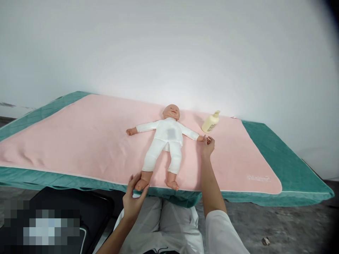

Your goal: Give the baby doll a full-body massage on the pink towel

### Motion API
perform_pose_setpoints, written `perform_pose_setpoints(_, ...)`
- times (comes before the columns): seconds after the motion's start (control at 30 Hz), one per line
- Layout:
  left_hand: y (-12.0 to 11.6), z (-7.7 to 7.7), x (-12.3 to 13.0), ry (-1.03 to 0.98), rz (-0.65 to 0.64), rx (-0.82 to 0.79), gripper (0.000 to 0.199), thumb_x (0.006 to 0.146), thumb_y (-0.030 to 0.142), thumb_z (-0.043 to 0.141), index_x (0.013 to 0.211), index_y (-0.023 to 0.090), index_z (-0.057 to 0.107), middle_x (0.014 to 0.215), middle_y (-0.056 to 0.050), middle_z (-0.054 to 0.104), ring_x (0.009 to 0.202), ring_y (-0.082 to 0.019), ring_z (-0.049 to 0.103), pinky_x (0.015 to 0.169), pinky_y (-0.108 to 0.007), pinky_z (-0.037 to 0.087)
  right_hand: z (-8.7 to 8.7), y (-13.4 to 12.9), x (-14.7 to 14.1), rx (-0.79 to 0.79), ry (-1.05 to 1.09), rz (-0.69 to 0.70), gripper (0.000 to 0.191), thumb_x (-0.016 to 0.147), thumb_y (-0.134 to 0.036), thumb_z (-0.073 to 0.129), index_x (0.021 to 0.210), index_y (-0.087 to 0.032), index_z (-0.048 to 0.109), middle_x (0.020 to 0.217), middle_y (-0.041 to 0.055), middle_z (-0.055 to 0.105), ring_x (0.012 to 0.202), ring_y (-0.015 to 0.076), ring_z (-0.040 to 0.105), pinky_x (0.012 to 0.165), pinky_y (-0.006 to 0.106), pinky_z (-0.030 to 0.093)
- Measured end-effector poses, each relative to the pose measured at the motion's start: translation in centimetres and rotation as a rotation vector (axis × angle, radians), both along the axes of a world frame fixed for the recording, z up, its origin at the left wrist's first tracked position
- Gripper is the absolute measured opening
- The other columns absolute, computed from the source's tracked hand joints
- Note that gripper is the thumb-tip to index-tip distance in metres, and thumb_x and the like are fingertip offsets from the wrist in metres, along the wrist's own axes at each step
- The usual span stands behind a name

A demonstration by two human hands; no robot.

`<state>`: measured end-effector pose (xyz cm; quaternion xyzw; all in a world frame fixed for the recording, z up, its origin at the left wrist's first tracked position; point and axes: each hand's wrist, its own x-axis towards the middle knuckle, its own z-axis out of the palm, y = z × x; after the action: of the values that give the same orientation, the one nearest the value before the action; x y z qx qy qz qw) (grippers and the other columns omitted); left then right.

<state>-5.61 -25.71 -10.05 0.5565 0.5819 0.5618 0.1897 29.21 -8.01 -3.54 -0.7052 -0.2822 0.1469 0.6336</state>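
A baby doll [167, 132] in a white long-sleeved top and white trousers lies on its back on a pink mat [100, 141]. Its head points to the wall and its arms are spread wide. My left hand [134, 199] is closed around the doll's foot on the left, thumb on one side and fingers on the other. At the end of the doll's arm on the right, my right hand [208, 145] pinches the doll's hand, with its fingers curled. Just beyond my right hand, a pale yellow pump bottle [211, 122] stands on the mat.
The mat covers much of a table draped in green cloth [288, 165], which reaches to a white wall [169, 49]. A black case or seat [92, 208] stands at the lower left. A small scrap [265, 241] lies on the grey floor at the lower right.
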Motion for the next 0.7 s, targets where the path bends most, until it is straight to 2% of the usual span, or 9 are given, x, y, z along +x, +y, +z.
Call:
perform_pose_setpoints(0.07,0.1,0.6,-0.1,-0.143,-0.021,-0.015,0.066,0.081,0.035,0.072,0.143,0.030,0.047,0.130,-0.011,0.065,0.124,-0.030,0.059,0.103,-0.048,0.052,-0.3,0.3,0.1,0.030,0.003,0.004,0.054,0.081,-0.059,0.057,0.115,-0.017,0.057,0.110,0.0123,0.065,0.100,0.0205,0.063,0.087,0.033,0.052)
perform_pose_setpoints(0.13,0.3,1.3,0.0,-0.252,-0.030,-0.007,0.068,0.083,0.035,0.071,0.145,0.031,0.044,0.132,-0.012,0.063,0.121,-0.029,0.061,0.102,-0.049,0.053,-0.6,0.6,0.1,0.062,0.017,-0.002,0.055,0.080,-0.059,0.058,0.115,-0.016,0.056,0.111,0.0130,0.064,0.103,0.0208,0.062,0.088,0.034,0.053)
perform_pose_setpoints(0.27,0.9,2.8,0.2,-0.336,-0.019,0.053,0.055,0.085,0.035,0.069,0.137,0.031,0.053,0.134,-0.010,0.062,0.124,-0.030,0.059,0.106,-0.049,0.050,-1.4,1.5,0.2,0.158,0.146,-0.004,0.059,0.072,-0.057,0.067,0.112,-0.014,0.057,0.113,0.0129,0.063,0.106,0.0218,0.063,0.092,0.036,0.054)
perform_pose_setpoints(0.37,1.5,3.9,0.2,-0.330,-0.036,0.089,0.049,0.084,0.033,0.070,0.131,0.028,0.058,0.130,-0.010,0.064,0.121,-0.029,0.061,0.105,-0.047,0.051,-1.6,1.9,0.0,0.208,0.245,0.061,0.060,0.069,-0.058,0.071,0.108,-0.013,0.060,0.112,0.0124,0.065,0.106,0.0234,0.064,0.090,0.038,0.056)
perform_pose_setpoints(0.53,2.9,6.0,0.1,-0.282,-0.052,0.140,0.044,0.084,0.036,0.069,0.126,0.027,0.058,0.127,-0.010,0.065,0.124,-0.029,0.059,0.106,-0.049,0.050,-0.8,1.8,-0.4,0.257,0.318,0.171,0.059,0.070,-0.058,0.071,0.104,-0.010,0.066,0.108,0.0115,0.069,0.110,0.0245,0.063,0.094,0.037,0.055)
perform_pose_setpoints(0.7,4.7,7.9,0.8,-0.289,-0.112,0.192,0.041,0.085,0.034,0.069,0.123,0.025,0.057,0.127,-0.010,0.063,0.125,-0.030,0.058,0.109,-0.051,0.047,0.9,1.6,-1.2,0.317,0.244,0.161,0.051,0.076,-0.053,0.067,0.106,-0.011,0.066,0.114,0.0124,0.069,0.115,0.0252,0.063,0.096,0.038,0.054)
